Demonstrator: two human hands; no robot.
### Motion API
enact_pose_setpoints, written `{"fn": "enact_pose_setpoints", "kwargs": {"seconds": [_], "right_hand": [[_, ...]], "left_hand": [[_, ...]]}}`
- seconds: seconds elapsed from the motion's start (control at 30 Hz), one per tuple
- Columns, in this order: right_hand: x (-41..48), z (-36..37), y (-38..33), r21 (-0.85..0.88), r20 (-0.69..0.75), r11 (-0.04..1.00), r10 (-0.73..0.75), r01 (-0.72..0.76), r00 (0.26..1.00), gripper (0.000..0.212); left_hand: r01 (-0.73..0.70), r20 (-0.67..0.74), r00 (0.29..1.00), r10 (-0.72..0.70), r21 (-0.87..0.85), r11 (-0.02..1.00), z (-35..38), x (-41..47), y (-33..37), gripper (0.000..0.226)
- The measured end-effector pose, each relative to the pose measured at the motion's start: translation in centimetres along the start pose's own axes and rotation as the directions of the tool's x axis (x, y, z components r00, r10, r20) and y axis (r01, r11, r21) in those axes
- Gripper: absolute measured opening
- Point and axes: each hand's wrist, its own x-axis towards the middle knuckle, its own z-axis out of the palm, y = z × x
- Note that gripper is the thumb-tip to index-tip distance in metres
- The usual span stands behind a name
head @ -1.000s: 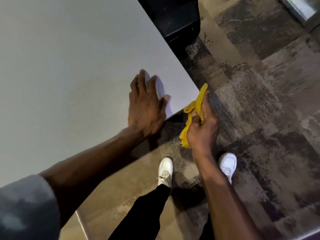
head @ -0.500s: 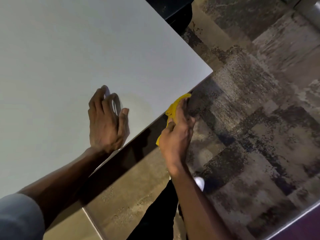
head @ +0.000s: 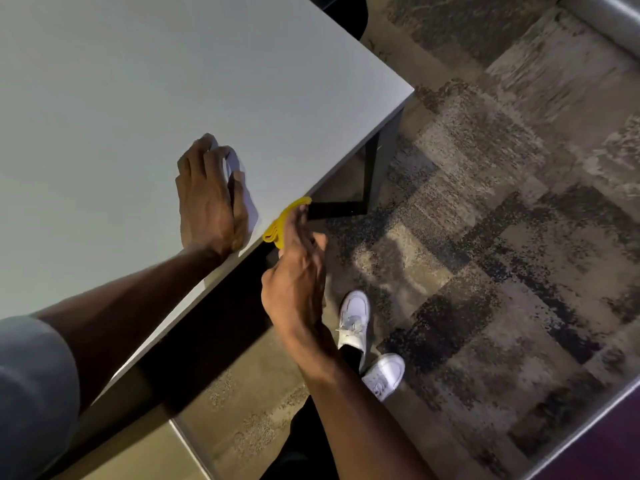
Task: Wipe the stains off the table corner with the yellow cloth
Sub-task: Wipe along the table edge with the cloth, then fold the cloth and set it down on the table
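The pale counter (head: 173,81) juts over patterned carpet; left hand (head: 211,199) lies flat and empty, right hand (head: 298,278) presses the bunched yellow cloth (head: 282,223) against the near edge, corner farther right

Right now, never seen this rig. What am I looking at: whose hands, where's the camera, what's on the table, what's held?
No machine here: a person works with two bare hands, and the one picture comes from a wide-angle camera worn on their head, looking forward and down. The left hand lies flat on the grey table near its edge. The right hand has a grip on the yellow cloth, pressed against the table's edge, some way short of the corner. Apart from the left hand, nothing shows on the tabletop, and I cannot make out stains from here. Below are patterned carpet and the person's white shoes.
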Motion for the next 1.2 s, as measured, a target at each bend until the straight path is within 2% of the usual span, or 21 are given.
{"fn": "enact_pose_setpoints", "kwargs": {"seconds": [0.17,0.27,0.37,0.43,0.53,0.7,0.83,0.93,0.97,1.03,1.13,1.2], "right_hand": [[-2.1,-0.3,1.2,-0.024,0.145,0.992,-0.121,0.126,0.982,0.092],[-3.4,-1.7,2.0,0.014,0.159,0.986,-0.168,0.168,0.973,0.089],[-4.2,-3.3,2.5,0.072,0.121,0.994,-0.091,0.082,0.989,0.08],[-4.5,-4.3,2.6,0.183,0.125,0.983,-0.046,0.022,0.991,0.072],[-5.0,-5.7,2.4,0.355,0.101,0.934,0.013,-0.048,0.995,0.059],[-5.6,-6.4,0.9,0.562,0.062,0.817,0.117,-0.131,0.991,0.052],[-6.5,-6.5,-1.3,0.648,0.049,0.75,0.13,-0.13,0.99,0.05],[-7.3,-6.2,-3.2,0.651,0.037,0.75,0.123,-0.117,0.992,0.049],[-7.6,-6.1,-4.0,0.644,0.034,0.757,0.118,-0.112,0.992,0.049],[-8.1,-5.7,-5.6,0.63,0.026,0.77,0.115,-0.106,0.993,0.048],[-8.8,-5.1,-8.4,0.648,0.035,0.754,0.108,-0.105,0.994,0.044],[-9.3,-4.7,-10.3,0.651,0.024,0.753,0.106,-0.096,0.994,0.034]], "left_hand": [[-0.033,-0.02,0.999,0.033,0.022,0.999,0.5,0.3,-1.1,0.034],[-0.052,-0.013,0.999,0.053,0.026,0.998,0.4,0.4,-1.2,0.034],[-0.04,-0.014,0.999,0.04,0.026,0.999,0.1,0.3,-1.1,0.035],[-0.033,0.011,0.999,0.033,0.031,0.999,-0.2,0.3,-1.0,0.038],[-0.021,0.057,0.998,0.02,0.014,1.0,-0.3,0.3,-0.9,0.042],[-0.024,0.076,0.997,0.03,-0.077,0.997,-1.0,0.1,-1.1,0.044],[-0.013,0.178,0.983,0.049,-0.198,0.98,-2.8,-0.1,-1.5,0.051],[0.089,0.351,0.936,0.024,-0.304,0.949,-5.6,-0.2,-1.7,0.068],[0.131,0.398,0.917,0.002,-0.308,0.942,-6.8,-0.4,-1.7,0.067],[0.24,0.453,0.889,-0.064,-0.344,0.908,-9.3,-1.5,-1.4,0.053],[0.521,0.497,0.819,-0.287,-0.434,0.735,-13.5,-4.6,-1.1,0.027],[0.658,0.517,0.746,-0.42,-0.474,0.585,-16.1,-6.7,-1.7,0.032]]}}
